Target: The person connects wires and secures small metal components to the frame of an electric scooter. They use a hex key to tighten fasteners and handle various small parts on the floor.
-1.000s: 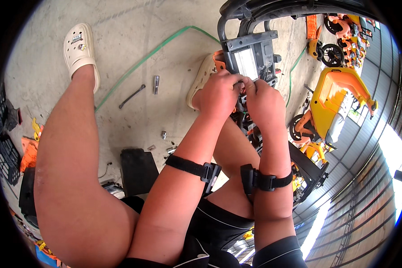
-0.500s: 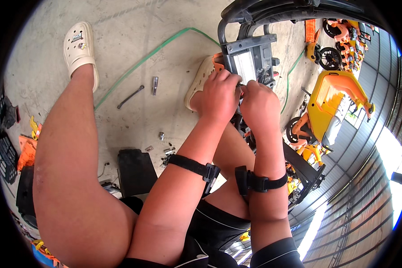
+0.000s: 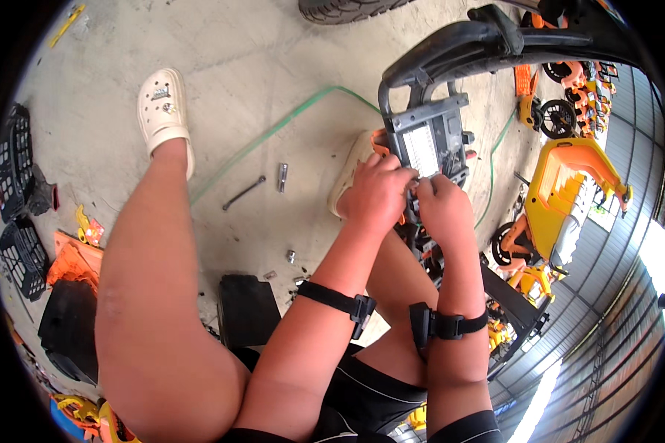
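Observation:
Both hands are close together at the near end of a black vehicle frame (image 3: 451,118), just below a ribbed silver part (image 3: 421,151) set in it. My left hand (image 3: 381,193) is closed, its thumb and forefinger pinched near the silver part's lower edge. Beside it, my right hand (image 3: 445,210) has its fingers curled in, its fingertips almost meeting those of the left. Whatever lies between the fingertips is small and mostly hidden. Under the hands, dark parts of the frame show between my forearms.
On the concrete floor lie a wrench (image 3: 244,193), a long socket (image 3: 282,178), a short socket (image 3: 291,256) and a black panel (image 3: 248,310). A green hose (image 3: 273,129) runs behind the frame. Yellow scooter bodywork (image 3: 561,184) stands at right; black grilles (image 3: 24,255) lie far left.
The whole view has shifted, so the floor, frame and tools appear lower and further right. My hands stay at the same spot on the frame, fingers slightly moved.

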`<state>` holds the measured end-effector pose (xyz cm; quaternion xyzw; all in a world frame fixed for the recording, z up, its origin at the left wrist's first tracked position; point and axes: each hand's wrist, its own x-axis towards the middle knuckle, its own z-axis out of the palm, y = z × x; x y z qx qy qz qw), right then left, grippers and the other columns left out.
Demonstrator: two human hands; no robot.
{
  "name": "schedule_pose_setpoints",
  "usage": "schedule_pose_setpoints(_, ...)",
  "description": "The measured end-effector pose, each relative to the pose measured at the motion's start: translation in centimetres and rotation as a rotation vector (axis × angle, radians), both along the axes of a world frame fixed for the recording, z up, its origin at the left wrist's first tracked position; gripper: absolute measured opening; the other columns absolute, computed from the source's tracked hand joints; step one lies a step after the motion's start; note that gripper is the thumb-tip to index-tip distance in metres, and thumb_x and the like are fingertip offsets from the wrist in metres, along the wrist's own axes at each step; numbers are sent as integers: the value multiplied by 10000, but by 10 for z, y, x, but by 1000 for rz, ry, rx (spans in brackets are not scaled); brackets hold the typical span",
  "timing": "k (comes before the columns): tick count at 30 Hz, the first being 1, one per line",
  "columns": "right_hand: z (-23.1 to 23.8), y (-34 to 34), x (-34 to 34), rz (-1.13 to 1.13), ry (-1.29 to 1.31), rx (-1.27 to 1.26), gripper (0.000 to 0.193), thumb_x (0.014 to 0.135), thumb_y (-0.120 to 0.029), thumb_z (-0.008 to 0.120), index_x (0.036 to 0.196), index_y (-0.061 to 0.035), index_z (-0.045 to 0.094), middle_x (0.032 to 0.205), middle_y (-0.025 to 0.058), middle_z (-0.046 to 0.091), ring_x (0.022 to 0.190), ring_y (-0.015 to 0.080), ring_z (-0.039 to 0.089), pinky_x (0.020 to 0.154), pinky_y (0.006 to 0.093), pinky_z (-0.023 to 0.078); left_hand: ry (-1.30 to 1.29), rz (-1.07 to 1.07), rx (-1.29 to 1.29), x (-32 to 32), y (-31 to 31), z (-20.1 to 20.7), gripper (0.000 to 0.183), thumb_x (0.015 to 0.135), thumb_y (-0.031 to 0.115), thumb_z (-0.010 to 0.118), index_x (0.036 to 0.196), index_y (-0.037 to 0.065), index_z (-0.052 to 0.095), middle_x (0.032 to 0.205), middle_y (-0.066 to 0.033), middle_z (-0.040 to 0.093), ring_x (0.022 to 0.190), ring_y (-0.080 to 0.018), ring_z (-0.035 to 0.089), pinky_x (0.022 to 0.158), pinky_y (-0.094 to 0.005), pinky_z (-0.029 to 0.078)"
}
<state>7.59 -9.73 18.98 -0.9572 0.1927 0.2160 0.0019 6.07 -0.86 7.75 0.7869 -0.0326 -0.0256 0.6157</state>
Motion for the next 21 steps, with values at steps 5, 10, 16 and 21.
schedule_pose_setpoints(5,3,4,0,64,-16,-47,431,978,-357,536,813,12,687,757,275,672,741,452,679,697,517,547,-3,78,8,-2,-6,0,154,686,98,792,826,151,759,762,8,598,759,-267,537,698,-407,462)
schedule_pose_setpoints(10,2,7,1,131,5,-95,416,978,-342,551,763,-6,670,710,256,665,694,430,684,642,499,548,-35,186,61,-8,-10,4,175,659,84,798,799,176,744,751,27,573,770,-246,543,695,-393,432)
schedule_pose_setpoints(16,-3,-3,-3,326,-49,-86,252,916,-217,627,765,-16,641,726,213,661,707,405,674,646,478,537,-3,199,30,-11,-15,3,214,663,85,801,858,156,748,780,0,579,791,-258,552,747,-401,464)
schedule_pose_setpoints(21,-4,-6,-5,338,-70,-42,193,907,-165,634,779,-21,627,760,203,654,724,411,659,649,497,517,38,-12,-42,-3,-2,-3,234,710,109,787,940,145,765,811,-28,599,830,-275,572,761,-415,479)
